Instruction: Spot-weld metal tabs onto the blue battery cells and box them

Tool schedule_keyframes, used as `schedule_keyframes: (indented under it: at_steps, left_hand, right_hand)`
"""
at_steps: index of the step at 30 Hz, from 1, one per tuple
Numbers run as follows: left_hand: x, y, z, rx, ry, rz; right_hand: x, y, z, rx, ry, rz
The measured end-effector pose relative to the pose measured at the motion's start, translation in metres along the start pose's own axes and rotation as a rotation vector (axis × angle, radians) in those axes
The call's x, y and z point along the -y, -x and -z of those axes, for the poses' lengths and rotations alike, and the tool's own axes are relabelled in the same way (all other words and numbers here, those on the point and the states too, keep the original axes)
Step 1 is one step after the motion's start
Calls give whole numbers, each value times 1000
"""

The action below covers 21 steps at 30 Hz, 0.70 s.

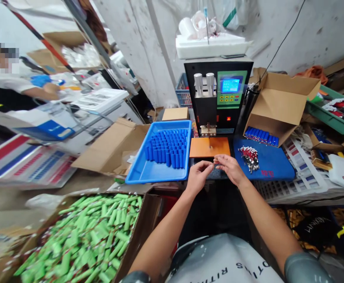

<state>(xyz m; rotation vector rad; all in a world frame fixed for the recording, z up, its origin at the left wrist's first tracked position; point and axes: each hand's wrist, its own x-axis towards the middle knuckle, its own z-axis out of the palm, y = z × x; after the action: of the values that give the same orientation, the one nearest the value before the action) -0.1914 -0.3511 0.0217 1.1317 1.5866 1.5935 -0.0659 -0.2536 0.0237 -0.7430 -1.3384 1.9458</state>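
My left hand (200, 175) and my right hand (231, 169) meet just in front of an orange plate (196, 148). Fingers of both are pinched together at the tips. Whatever lies between them is too small to make out. Behind the plate stands a black spot welder (203, 108) with a lit blue screen and thin electrode pins above the plate. Left of my hands, a blue tray (141, 169) holds many upright blue cylindrical battery cells (160, 151). To the right, a pile of small metal parts with red and white bits (249, 158) lies on a blue mat (275, 163).
A box of green wrapped cells (92, 232) stands at lower left. An open cardboard box (281, 98) with blue cells (262, 136) sits right of the welder. A white foam block (210, 46) rests on top of it. Another person (27, 88) works at far left.
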Motion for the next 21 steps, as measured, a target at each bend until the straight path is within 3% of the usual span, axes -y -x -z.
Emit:
schedule_keyframes:
  at_steps: [3,16,18,21]
  left_hand:
    - [-3,-2,10,37,30,61]
    - [-8,15,42,105,-45,95]
    - [-8,11,58,22,-136,57]
    - [0,-7,97,-280,-490,50]
  right_hand:
    - [-7,2,-9,99,21,-7]
    - [-21,5,-23,230,289,50]
    - [-21,4,-24,195,321,91]
    - [-22,-2,-21,96,324,158]
